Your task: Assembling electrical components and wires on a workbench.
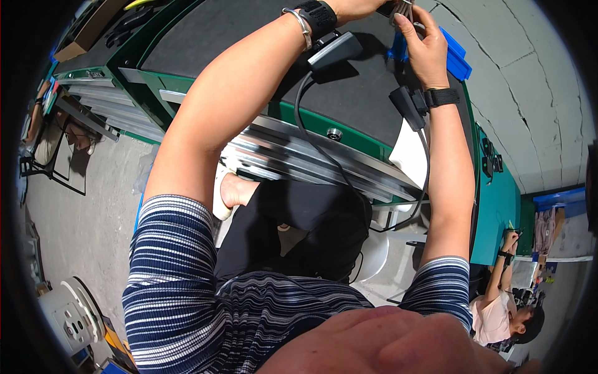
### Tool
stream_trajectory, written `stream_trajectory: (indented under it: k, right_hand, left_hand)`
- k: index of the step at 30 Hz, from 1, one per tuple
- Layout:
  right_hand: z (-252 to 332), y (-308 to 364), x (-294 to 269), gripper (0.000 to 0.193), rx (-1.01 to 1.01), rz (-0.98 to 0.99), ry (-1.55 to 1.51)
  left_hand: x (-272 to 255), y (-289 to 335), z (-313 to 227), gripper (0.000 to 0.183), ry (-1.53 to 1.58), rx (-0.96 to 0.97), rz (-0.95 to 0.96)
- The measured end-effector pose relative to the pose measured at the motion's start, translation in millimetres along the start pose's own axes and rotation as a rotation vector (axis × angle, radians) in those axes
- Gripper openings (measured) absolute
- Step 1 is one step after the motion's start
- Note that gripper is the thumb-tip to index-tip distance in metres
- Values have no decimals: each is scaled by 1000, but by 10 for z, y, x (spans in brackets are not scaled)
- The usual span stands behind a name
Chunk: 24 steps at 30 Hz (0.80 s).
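Both my arms stretch over the dark-topped workbench (249,31) to the upper edge of the view. My right hand (428,53) is closed, thumb and fingers bent around a small bundle of thin, greyish, metallic-looking pieces (405,11). Its exact kind is too small and cut off to make out. My left hand (356,9) meets the same spot from the left, but the frame's edge cuts off its fingers. Just beyond my right hand lies a blue plastic bin (456,55). Black straps circle both wrists, with a cabled device (335,51) by the left and another (408,107) by the right.
Metal drawer fronts (293,149) run below the bench's green edge, in front of my legs. Cables hang from both wrists. A white bucket (374,255) stands under the bench. At right, another person (498,311) works beside a green table (495,206). A white round-topped stool-like object (71,311) is lower left.
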State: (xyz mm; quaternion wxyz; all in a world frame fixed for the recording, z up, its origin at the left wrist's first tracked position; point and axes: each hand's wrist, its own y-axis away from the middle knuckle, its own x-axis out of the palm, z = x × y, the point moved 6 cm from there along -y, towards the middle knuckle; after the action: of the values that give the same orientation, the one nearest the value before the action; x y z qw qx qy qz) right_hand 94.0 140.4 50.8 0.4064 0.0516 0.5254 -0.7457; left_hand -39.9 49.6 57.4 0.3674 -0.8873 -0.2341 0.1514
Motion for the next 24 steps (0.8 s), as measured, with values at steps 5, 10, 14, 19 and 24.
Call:
stream_trajectory:
  k: [5, 10, 14, 19, 24]
  right_hand:
    - [132, 10, -224, 29, -290, -276, 535]
    - [-496, 49, -192, 32, 450, -51, -77]
    - [-598, 155, -82, 30, 689, 1, -552]
    - [-560, 140, 28, 33, 761, 90, -860]
    - [-642, 73, -60, 29, 598, -48, -966]
  left_hand:
    - [108, 45, -129, 24, -202, 70, 89]
    - [233, 108, -122, 26, -239, 52, 159]
    - [302, 179, 47, 25, -397, -101, 283]
    - [320, 177, 61, 25, -313, -47, 315]
    - [305, 169, 39, 25, -371, 105, 247]
